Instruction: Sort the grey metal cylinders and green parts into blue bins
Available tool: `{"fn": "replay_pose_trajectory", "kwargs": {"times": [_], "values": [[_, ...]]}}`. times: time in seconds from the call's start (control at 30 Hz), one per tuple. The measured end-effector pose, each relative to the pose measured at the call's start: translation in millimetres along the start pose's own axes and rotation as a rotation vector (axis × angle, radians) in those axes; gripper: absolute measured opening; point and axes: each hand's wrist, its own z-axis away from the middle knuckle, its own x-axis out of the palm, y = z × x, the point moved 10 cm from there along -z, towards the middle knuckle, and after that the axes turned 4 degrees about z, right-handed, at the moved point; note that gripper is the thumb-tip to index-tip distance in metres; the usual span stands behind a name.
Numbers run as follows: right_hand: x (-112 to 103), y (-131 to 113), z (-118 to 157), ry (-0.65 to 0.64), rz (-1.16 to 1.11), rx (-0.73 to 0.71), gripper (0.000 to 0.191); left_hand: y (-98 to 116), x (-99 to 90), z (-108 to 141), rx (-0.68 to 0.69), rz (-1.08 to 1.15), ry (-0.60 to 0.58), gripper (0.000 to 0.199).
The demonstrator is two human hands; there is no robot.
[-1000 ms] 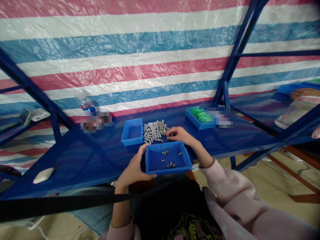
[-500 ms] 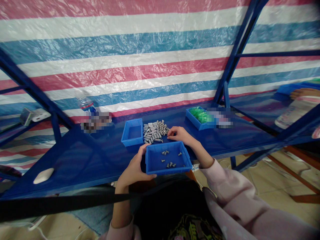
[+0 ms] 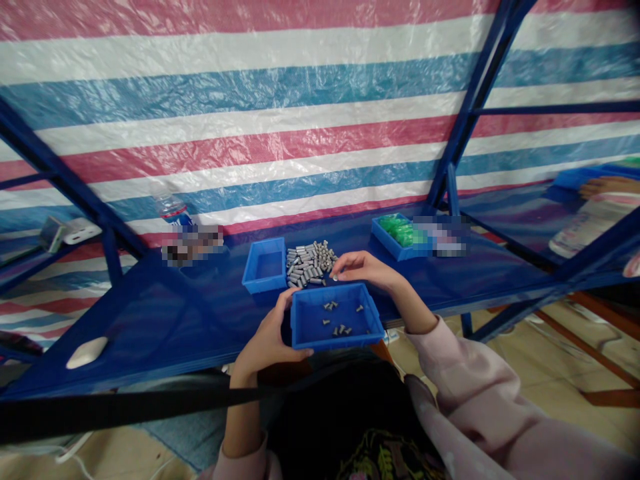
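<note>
My left hand (image 3: 270, 337) grips the left end of a blue tray (image 3: 310, 340) at the table's front edge. Several small screws (image 3: 342, 330) lie scattered inside it. Beyond the tray is a pile of metal cylinders and screws (image 3: 307, 261) on the blue table. My right hand (image 3: 361, 268) is at the pile's right side, above the tray's far rim, with thumb and fingertips closed on a small metal screw (image 3: 335, 276). A second blue tray (image 3: 265, 260) with nothing visible in it stands left of the pile.
A blue box holding green packets (image 3: 397, 230) stands at the back right, beside a blurred-out item. At the back left is a bottle (image 3: 175, 213). A white mouse-shaped object (image 3: 87, 352) lies at the left front. Another person's hand (image 3: 610, 188) shows far right.
My right hand has shifted slightly, its fingers now more stretched, and a small screw shows at the fingertips. My left hand and the tray have stayed in place.
</note>
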Motion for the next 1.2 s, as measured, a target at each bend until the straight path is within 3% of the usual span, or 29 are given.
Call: {"fn": "replay_pose_trajectory", "kwargs": {"times": [0.1,0.2,0.3,0.5,0.97,1.2], "values": [[15,-2,4,-0.154,-0.022,0.033,0.024,0,-0.6,0,0.004,-0.004,0.004,0.102],[21,-1,5,-0.214,-0.010,0.045,0.025,-1,-0.2,0,0.001,-0.006,0.004,0.102],[18,1,3,-0.186,-0.035,0.044,0.024,-2,0.9,0,-0.004,-0.008,-0.001,0.102],[-1,9,-5,-0.006,0.062,0.031,0.025,-1,0.6,0,0.001,-0.004,-0.003,0.101],[3,32,-9,-0.076,0.219,0.106,0.043,2,-0.1,1,0.019,-0.042,-0.023,0.102],[10,28,-11,-0.073,0.300,0.064,0.034,2,-0.2,1,0.040,-0.021,-0.031,0.102]]}}
